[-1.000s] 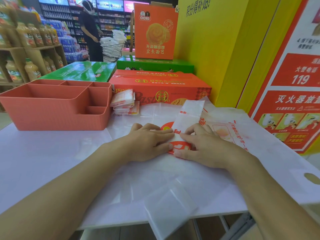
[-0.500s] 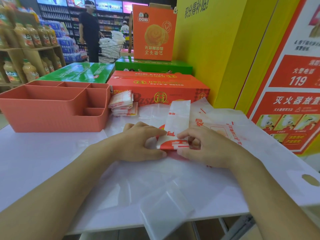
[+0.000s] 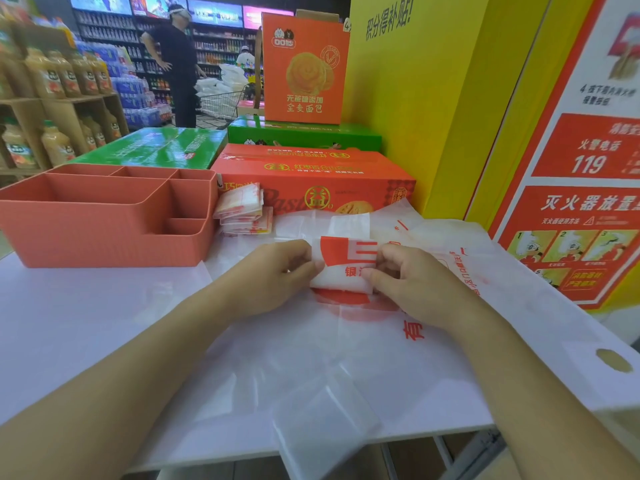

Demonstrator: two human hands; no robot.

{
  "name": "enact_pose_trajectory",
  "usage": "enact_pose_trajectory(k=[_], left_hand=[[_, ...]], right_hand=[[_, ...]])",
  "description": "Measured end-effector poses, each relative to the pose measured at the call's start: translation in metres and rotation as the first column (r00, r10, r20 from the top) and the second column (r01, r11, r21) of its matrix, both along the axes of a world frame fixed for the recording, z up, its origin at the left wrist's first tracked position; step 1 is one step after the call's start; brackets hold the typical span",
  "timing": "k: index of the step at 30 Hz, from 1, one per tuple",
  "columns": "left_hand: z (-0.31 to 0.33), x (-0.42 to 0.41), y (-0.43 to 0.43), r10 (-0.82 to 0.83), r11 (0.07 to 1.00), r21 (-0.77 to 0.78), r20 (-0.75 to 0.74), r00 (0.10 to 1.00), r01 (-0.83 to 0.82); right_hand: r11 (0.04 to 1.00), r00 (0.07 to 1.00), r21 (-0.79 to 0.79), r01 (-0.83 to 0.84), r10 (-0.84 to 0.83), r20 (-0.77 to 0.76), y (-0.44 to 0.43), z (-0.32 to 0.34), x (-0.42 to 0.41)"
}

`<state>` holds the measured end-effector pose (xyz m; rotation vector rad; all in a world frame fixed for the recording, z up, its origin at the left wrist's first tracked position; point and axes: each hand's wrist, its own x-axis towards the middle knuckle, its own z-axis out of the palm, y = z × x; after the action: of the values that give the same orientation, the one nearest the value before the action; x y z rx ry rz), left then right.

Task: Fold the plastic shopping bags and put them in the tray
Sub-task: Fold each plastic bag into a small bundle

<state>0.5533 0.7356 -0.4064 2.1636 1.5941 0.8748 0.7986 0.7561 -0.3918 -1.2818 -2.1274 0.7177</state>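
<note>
Plastic bag (image 3: 341,261) is half-folded, pinched between left grip (image 3: 277,271) and right grip (image 3: 408,282); folded stack (image 3: 242,213) sits beside the tray (image 3: 104,202), flat bags (image 3: 346,358) still to do.

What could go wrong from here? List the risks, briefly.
The left hand and right hand pinch the half-folded bag; its loose end sticks up, so it may spring open if released.
The flat bags beneath overhang the table; a tug could slide them off.
The folded stack beside the tray looks slumped and could topple.
</note>
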Motion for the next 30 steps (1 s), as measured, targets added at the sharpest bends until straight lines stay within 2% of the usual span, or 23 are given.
enact_pose_trajectory(k=[7,14,19,26,30], left_hand=[[0.0,0.006,0.003,0.028,0.999,0.017,-0.022,0.999,-0.028],[-0.003,0.011,0.004,0.12,0.993,-0.004,0.06,0.991,-0.12],[-0.003,0.013,0.004,0.129,0.991,0.003,0.123,0.984,-0.13],[-0.005,0.015,0.001,0.148,0.989,-0.019,-0.045,0.988,-0.149],[-0.005,0.015,0.003,0.109,0.993,0.051,-0.154,0.982,-0.102]], right_hand=[[0.999,0.996,-0.043,0.034,-0.038,-0.083,0.0,0.0,-0.003],[0.996,0.983,-0.076,0.056,-0.068,-0.169,0.0,0.003,-0.004],[0.992,0.99,-0.005,0.126,-0.126,-0.062,0.003,-0.002,-0.004],[0.988,0.984,0.025,0.152,-0.154,0.09,0.003,-0.005,-0.005],[0.989,0.98,0.052,0.14,-0.145,0.134,0.002,-0.005,-0.006]])
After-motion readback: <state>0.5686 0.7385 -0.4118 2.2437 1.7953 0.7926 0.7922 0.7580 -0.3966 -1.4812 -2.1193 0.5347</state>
